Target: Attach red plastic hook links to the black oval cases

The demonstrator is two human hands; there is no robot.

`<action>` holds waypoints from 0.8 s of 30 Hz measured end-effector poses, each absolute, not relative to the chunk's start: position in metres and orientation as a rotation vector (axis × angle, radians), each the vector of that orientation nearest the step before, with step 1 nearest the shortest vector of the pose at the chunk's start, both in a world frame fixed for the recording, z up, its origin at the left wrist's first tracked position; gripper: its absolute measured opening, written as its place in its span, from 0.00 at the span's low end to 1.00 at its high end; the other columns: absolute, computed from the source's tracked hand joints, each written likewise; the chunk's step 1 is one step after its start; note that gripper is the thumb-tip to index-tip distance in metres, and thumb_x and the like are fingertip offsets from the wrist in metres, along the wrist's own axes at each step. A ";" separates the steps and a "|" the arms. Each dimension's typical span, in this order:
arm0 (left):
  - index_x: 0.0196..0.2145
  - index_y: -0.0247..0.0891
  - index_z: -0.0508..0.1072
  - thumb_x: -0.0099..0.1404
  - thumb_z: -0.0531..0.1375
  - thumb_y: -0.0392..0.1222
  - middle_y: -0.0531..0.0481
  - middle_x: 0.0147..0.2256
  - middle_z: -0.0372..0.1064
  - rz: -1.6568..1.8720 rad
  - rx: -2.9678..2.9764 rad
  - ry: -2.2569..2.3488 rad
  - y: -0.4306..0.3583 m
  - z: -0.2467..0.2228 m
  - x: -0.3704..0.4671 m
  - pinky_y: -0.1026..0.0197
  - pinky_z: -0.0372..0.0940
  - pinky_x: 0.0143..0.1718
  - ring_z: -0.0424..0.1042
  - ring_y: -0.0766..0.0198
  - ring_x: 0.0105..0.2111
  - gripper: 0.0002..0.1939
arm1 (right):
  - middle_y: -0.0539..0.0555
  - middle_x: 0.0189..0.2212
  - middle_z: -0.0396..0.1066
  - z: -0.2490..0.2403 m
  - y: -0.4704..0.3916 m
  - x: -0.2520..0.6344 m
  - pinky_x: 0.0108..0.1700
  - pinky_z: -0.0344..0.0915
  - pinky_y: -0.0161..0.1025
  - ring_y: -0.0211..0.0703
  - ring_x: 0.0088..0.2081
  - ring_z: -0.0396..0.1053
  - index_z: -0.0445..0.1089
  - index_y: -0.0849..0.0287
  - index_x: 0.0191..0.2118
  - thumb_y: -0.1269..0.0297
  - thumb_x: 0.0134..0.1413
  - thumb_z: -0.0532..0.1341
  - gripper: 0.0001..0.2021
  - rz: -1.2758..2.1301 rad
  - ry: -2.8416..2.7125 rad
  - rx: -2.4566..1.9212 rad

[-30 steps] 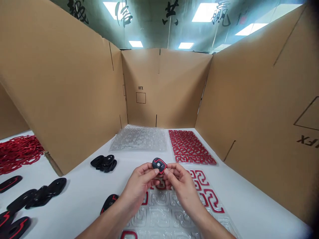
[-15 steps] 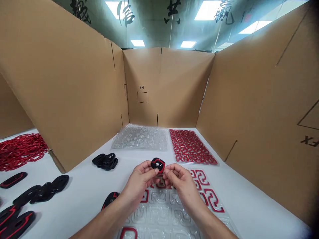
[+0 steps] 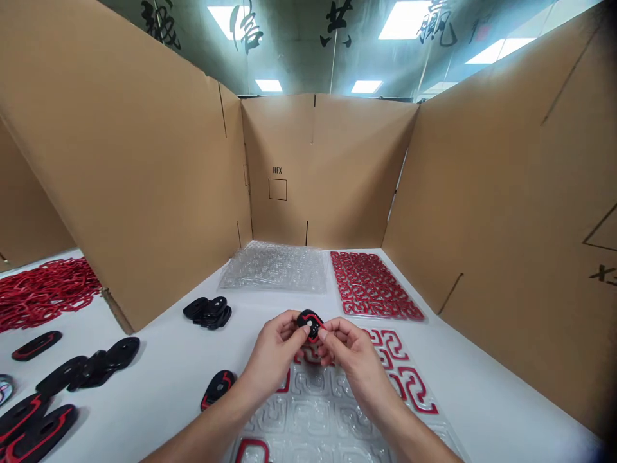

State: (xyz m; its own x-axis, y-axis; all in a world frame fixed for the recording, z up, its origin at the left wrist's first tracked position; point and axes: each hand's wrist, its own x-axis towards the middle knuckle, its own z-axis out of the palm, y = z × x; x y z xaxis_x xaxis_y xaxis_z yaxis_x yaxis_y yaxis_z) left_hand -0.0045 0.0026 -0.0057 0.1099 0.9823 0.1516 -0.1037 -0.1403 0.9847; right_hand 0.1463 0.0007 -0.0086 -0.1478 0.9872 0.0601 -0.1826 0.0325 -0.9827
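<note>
In front of me, above a clear plastic tray [image 3: 312,415], my left hand [image 3: 276,347] pinches a small black plastic piece [image 3: 308,319] with a red trim strip [image 3: 318,319] on its face. My right hand [image 3: 348,347] is closed at the piece's right edge, thumb and fingertips gripping the trim there. The fingers hide part of the piece. Under the hands, the tray holds red trim strips [image 3: 418,390] in some moulded pockets, while other pockets are bare. Beside my left forearm lies another black piece [image 3: 218,388] with red trim.
Several black pieces [image 3: 208,312] are piled left of centre, with more black parts [image 3: 91,370] farther left. A tray of red strips [image 3: 376,286] and stacked clear trays [image 3: 274,267] lie at the back. Cardboard walls [image 3: 332,173] enclose the table; loose red strips [image 3: 43,289] lie beyond the left one.
The black piece has turned and shifted slightly between my hands. My right fingertips have moved up along its right edge with the red trim. The view has swung slightly left.
</note>
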 end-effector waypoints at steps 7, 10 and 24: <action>0.31 0.35 0.72 0.57 0.63 0.45 0.50 0.28 0.72 1.315 1.364 0.997 0.004 -0.006 -0.006 0.63 0.65 0.32 0.70 0.64 0.28 0.10 | 0.51 0.24 0.73 -0.013 0.003 0.147 0.27 0.64 0.32 0.36 0.24 0.68 0.70 0.62 0.30 0.49 0.43 0.70 0.20 1.463 -1.195 -0.915; 0.30 0.35 0.71 0.56 0.63 0.46 0.51 0.27 0.71 1.288 1.314 1.008 0.004 -0.009 -0.006 0.64 0.64 0.29 0.69 0.65 0.26 0.11 | 0.49 0.22 0.71 -0.011 0.003 0.147 0.27 0.64 0.32 0.36 0.24 0.67 0.69 0.61 0.30 0.48 0.43 0.70 0.20 1.432 -1.223 -0.924; 0.29 0.39 0.74 0.57 0.57 0.37 0.52 0.31 0.68 1.311 1.816 1.398 0.005 -0.007 -0.013 0.63 0.62 0.34 0.69 0.63 0.31 0.05 | 0.51 0.29 0.72 -0.005 -0.004 0.148 0.30 0.63 0.34 0.37 0.27 0.68 0.65 0.59 0.29 0.53 0.51 0.66 0.15 1.511 -1.243 -0.773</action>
State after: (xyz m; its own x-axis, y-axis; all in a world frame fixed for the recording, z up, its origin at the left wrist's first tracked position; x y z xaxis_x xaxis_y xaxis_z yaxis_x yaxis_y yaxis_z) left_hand -0.0133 0.0047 -0.0074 0.0115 0.9222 0.3865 0.4449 -0.3509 0.8240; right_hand 0.1475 -0.0038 -0.0053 -0.3048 0.9459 0.1110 -0.2910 0.0185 -0.9565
